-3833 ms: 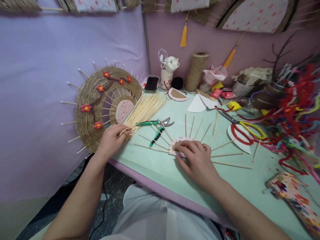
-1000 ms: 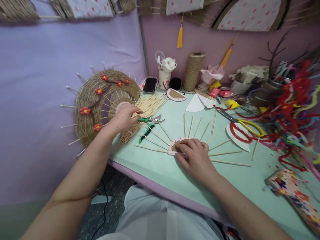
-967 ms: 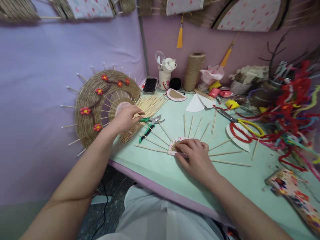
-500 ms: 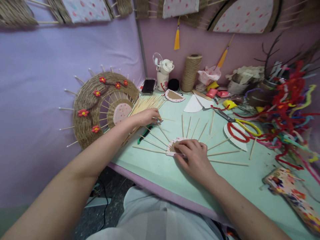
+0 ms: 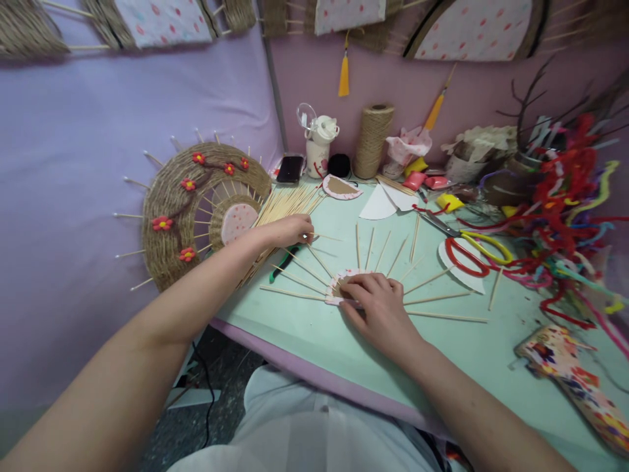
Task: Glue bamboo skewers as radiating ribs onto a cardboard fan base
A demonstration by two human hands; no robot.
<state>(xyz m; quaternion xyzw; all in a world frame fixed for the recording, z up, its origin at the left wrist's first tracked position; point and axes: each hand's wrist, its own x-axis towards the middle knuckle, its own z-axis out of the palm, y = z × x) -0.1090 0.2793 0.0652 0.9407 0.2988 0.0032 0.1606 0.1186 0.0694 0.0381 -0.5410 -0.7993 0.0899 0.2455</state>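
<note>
The right hand [image 5: 376,308] lies flat, fingers together, pressing down on a small half-disc [image 5: 339,288] near the front edge of the green table [image 5: 314,328]; thin sticks [image 5: 437,298] fan out from under that disc like spokes, flat on the table. The left hand [image 5: 287,231] reaches across to the left of the fan, fingertips pinched on one loose stick [image 5: 324,236] whose tip points right, just above the table. Under and behind that hand lies a heap of spare sticks [image 5: 282,203], and the green-handled cutters [image 5: 285,257] peek out just below the wrist, mostly hidden. To the left, leaning against the purple wall, stands a finished twine fan [image 5: 171,216] with red flowers and stick ends poking out round its rim. Along the back stand a phone [image 5: 289,168], a white cup [image 5: 317,147] and a twine spool [image 5: 372,141]. Further right, well apart from both hands, red-and-yellow scissors [image 5: 472,252] rest on a white paper shape, beside a tangle of coloured pipe cleaners [image 5: 565,216]. A patterned piece [image 5: 574,387] lies at the near right corner.
</note>
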